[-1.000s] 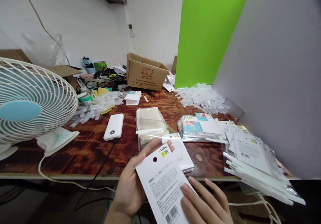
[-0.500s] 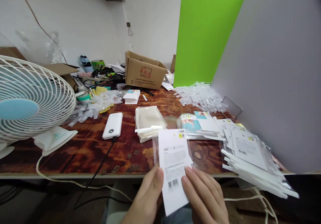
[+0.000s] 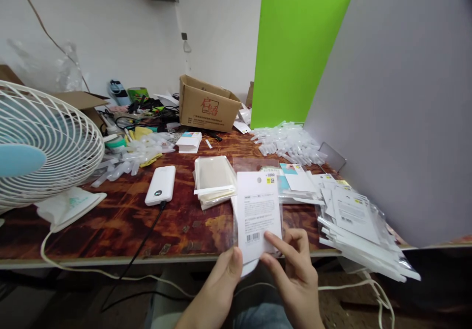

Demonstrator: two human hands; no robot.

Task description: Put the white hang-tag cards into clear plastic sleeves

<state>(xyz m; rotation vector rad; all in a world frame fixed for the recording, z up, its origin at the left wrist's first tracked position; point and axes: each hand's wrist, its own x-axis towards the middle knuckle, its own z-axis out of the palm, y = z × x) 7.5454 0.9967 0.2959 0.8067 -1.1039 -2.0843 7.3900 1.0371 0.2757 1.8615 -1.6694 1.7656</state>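
Note:
A white printed packaging card (image 3: 258, 211) with a barcode and a price mark stands upright before me, inside a clear plastic bag (image 3: 236, 228). My left hand (image 3: 223, 277) is closed on the lower left edge of the bag and card, thumb in front. At the lower right my right hand (image 3: 295, 265) has its index fingertip on the card near the barcode and its thumb at the bottom edge. Behind the card lie a stack of clear bags (image 3: 215, 174) and a pile of blue and white cards (image 3: 300, 179). Bagged cards (image 3: 356, 216) are heaped to the right.
On the left stand a white fan (image 3: 47, 147) and a power bank (image 3: 161, 185) with a black cable. A cardboard box (image 3: 208, 105), small translucent plastic pieces (image 3: 289, 142) and a card stack (image 3: 189, 142) are farther back. A green and grey partition (image 3: 302, 48) borders the right side.
The card has moved up and sits deeper in the clear bag. My right hand has slid down, its fingers now bent at the card's lower edge. The view has shifted slightly right.

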